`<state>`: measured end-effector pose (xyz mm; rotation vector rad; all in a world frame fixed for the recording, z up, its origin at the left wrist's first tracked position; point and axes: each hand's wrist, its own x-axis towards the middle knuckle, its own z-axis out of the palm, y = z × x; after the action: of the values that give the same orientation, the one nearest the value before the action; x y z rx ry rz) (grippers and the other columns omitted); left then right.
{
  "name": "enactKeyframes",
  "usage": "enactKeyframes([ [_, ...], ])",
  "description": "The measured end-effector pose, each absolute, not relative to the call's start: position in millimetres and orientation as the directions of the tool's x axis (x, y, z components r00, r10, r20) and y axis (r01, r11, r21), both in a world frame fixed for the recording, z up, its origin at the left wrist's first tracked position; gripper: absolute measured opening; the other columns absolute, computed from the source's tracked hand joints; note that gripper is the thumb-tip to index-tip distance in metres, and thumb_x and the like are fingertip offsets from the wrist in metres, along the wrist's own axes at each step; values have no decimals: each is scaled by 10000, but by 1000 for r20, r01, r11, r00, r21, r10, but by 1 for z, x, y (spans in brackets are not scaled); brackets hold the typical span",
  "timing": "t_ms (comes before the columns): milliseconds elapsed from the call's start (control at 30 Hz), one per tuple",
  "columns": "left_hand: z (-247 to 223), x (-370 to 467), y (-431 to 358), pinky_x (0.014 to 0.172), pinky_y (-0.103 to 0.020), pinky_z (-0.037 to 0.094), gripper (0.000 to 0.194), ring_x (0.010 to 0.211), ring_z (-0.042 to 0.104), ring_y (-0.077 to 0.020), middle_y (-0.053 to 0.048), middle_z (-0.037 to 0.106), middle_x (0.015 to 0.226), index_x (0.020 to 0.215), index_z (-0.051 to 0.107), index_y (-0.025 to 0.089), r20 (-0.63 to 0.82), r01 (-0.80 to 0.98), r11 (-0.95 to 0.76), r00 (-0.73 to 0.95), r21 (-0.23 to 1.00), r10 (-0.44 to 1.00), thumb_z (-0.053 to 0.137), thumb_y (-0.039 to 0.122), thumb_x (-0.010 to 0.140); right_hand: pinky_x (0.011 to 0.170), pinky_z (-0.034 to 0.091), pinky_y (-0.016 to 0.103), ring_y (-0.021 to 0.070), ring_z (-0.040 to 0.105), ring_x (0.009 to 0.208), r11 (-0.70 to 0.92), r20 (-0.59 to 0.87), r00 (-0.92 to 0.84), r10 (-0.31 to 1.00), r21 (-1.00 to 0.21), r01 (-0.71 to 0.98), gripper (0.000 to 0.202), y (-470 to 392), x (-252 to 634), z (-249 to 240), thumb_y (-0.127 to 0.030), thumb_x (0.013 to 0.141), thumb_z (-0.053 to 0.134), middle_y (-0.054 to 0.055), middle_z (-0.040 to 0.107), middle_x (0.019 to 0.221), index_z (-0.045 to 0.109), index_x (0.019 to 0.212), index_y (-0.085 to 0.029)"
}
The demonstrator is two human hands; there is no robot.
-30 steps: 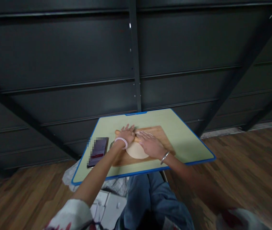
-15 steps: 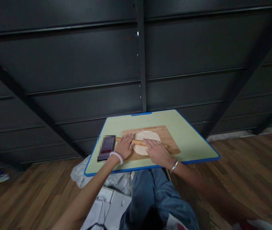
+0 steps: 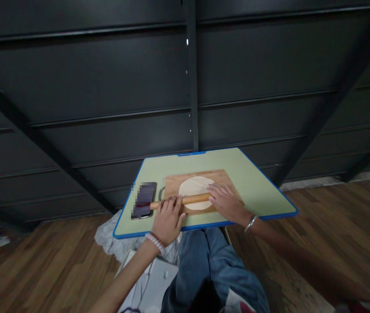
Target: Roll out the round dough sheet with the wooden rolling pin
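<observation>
A wooden rolling pin (image 3: 195,198) lies across the near part of a flat, pale round of dough (image 3: 195,186). The dough rests on a wooden cutting board (image 3: 175,178) with a metal handle at its left side. My left hand (image 3: 168,217) is on the pin near its left end, fingers curled over the top. On the pin's right part sits my right hand (image 3: 226,202), its fingers bent over the wood and partly above the dough; it hides that end of the pin. The pin's left tip reaches over the edge of a phone (image 3: 145,195).
The board stands on a small light-green table (image 3: 253,191) with a blue rim. Behind it rises a dark panelled metal wall (image 3: 122,87). Below are my legs in jeans (image 3: 198,256), a white box-like object (image 3: 159,278), crumpled pale cloth (image 3: 113,234) and wooden flooring (image 3: 335,217).
The rolling pin has come nearer to me and shifted left, with both hands on it. My left hand moved closer to the table's front edge; my right hand slid to the right.
</observation>
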<state>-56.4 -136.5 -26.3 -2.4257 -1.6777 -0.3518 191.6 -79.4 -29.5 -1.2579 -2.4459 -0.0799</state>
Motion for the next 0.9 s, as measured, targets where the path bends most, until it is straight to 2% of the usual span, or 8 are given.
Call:
enactKeyframes([
  [100, -27, -47, -125, 1053, -490, 303, 572, 1264, 436, -286, -145, 482, 1381, 1430, 320, 147, 285, 942, -336, 323, -5, 903, 298, 448, 944, 1110, 177, 483, 244, 365, 1314, 563, 391, -496, 775, -72, 823, 426, -71, 187, -27, -359, 969, 344, 145, 492, 1375, 492, 1289, -120],
  [267, -24, -46, -87, 1061, -495, 284, 606, 1333, 360, -269, -136, 417, 1442, 1436, 293, 145, 226, 957, -289, 277, 22, 934, 235, 497, 946, 1073, 255, 433, 255, 355, 1320, 540, 369, -485, 792, -54, 840, 444, -45, 176, -20, -380, 968, 342, 164, 490, 1371, 501, 1279, -105],
  [400, -17, -47, -58, 1059, -473, 298, 597, 1314, 388, -266, -112, 393, 1463, 1432, 302, 180, 186, 969, -240, 226, 57, 956, 243, 508, 937, 1044, 283, 402, 257, 426, 1262, 461, 343, -415, 843, -62, 885, 440, -20, 166, -18, -344, 979, 292, 190, 549, 1291, 531, 1229, -72],
  [567, -19, -43, -25, 1108, -481, 216, 702, 1359, 322, -285, -168, 381, 1459, 1454, 247, 102, 176, 990, -113, 98, 79, 979, 226, 556, 919, 961, 362, 355, 228, 542, 1112, 429, 242, -409, 880, -37, 902, 421, 10, 158, -14, -334, 995, 231, 138, 645, 1116, 585, 1110, -137],
  [667, -21, -42, -5, 1104, -511, 212, 730, 1372, 300, -286, -181, 370, 1461, 1454, 239, 84, 132, 991, -90, 76, 98, 988, 176, 575, 918, 913, 398, 340, 229, 568, 1068, 441, 204, -427, 881, -24, 897, 402, 29, 156, -12, -308, 989, 245, 124, 659, 1094, 613, 1054, -160],
  [767, -19, -43, 12, 1088, -529, 233, 712, 1365, 312, -286, -172, 393, 1451, 1435, 287, 114, 85, 990, -72, 62, 118, 994, 139, 581, 920, 850, 433, 362, 254, 597, 1006, 435, 172, -426, 888, -12, 901, 396, 46, 153, -12, -297, 978, 269, 139, 663, 1084, 633, 1028, -149],
  [900, -14, -44, 28, 1027, -497, 328, 630, 1279, 430, -272, -143, 521, 1346, 1283, 479, 168, 50, 988, -83, 77, 129, 996, 111, 547, 939, 843, 437, 362, 262, 599, 997, 431, 160, -425, 891, -6, 902, 401, 62, 148, -10, -282, 969, 281, 154, 665, 1068, 646, 1012, -122],
])
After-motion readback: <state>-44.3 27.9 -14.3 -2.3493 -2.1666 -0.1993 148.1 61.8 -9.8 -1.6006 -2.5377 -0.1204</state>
